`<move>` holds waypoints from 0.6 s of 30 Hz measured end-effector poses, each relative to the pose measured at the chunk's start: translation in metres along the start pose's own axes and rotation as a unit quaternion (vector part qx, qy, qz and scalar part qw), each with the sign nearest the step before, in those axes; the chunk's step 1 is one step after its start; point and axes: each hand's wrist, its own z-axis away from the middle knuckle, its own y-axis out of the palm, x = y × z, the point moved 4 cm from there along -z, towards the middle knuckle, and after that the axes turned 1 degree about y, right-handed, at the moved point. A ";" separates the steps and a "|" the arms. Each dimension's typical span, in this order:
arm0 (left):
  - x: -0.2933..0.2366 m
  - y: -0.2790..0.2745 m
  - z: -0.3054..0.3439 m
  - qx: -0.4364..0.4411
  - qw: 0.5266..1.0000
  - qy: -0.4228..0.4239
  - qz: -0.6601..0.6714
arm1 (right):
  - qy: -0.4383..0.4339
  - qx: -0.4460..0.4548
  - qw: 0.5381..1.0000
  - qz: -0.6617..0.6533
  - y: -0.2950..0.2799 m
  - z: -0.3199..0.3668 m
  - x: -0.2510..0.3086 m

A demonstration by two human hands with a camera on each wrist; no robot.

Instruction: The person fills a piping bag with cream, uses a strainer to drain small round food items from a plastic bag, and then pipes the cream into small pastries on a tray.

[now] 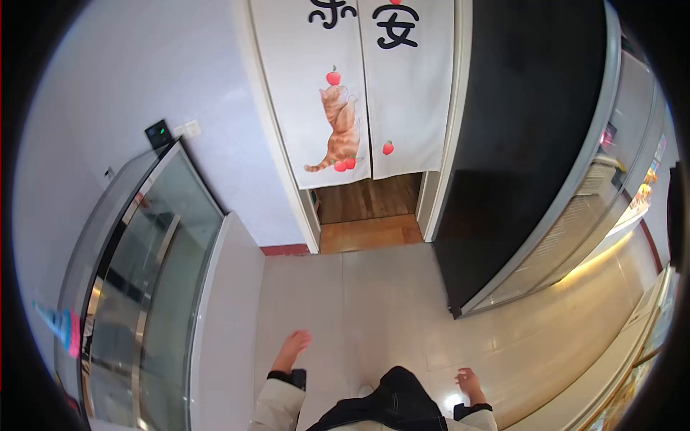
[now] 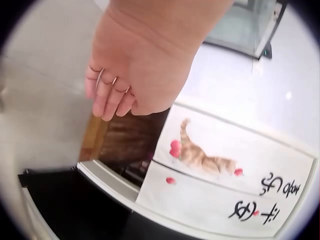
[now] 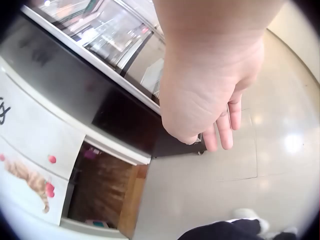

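Observation:
My left hand (image 1: 293,345) hangs in the air over the tiled floor, low in the head view, with nothing in it. In the left wrist view its fingers (image 2: 111,97) are relaxed, and rings show on them. My right hand (image 1: 468,382) is also empty, lower right in the head view. Its loosely bent fingers (image 3: 223,131) point down over the tiles in the right wrist view. Ahead of both hands hangs a white split door curtain (image 1: 410,108) with an orange cat (image 1: 339,126), red fruit and black characters.
Under the curtain the doorway shows a wooden floor (image 1: 370,197). A glass display case (image 1: 172,266) stands along the left wall. A tall black-sided cabinet (image 1: 525,144) with lit shelves stands right of the doorway. A low counter (image 1: 575,373) edges the right side. Pale tiles (image 1: 366,302) lie between.

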 end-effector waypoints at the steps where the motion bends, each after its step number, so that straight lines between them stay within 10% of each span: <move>1: -0.001 -0.006 -0.002 0.004 1.000 -0.004 -0.008 | 0.009 -0.030 0.999 0.040 -0.002 0.016 -0.010; 7: -0.210 0.117 -0.248 0.131 0.988 0.075 -0.029 | 0.176 -0.060 0.970 -0.156 0.007 -0.170 0.032; 9: -0.259 0.150 -0.296 0.140 0.986 0.089 0.021 | 0.131 -0.106 0.977 -0.127 -0.014 -0.228 0.077; 10: -0.291 0.162 -0.323 0.148 0.983 0.111 -0.002 | -0.027 -0.062 0.996 0.056 -0.018 -0.299 0.087; 11: -0.312 0.163 -0.344 0.150 0.981 0.122 -0.025 | 0.036 -0.062 0.997 0.004 -0.025 -0.323 0.174; 12: -0.347 0.165 -0.367 0.144 0.982 0.120 -0.035 | -0.093 -0.060 0.993 0.029 -0.010 -0.408 0.180; 13: -0.378 0.163 -0.387 0.136 0.983 0.113 -0.043 | -0.112 -0.001 0.994 -0.011 -0.008 -0.419 0.299; 14: -0.405 0.165 -0.407 0.159 0.981 0.107 0.009 | -0.392 -0.053 0.904 0.164 0.003 -0.456 0.372; 15: -0.428 0.167 -0.428 0.183 0.976 0.104 0.061 | -0.269 0.040 0.962 -0.022 0.009 -0.458 0.475; 18: -0.491 0.193 -0.500 0.230 0.964 0.122 0.046 | -0.424 0.109 0.889 0.132 0.048 -0.512 0.679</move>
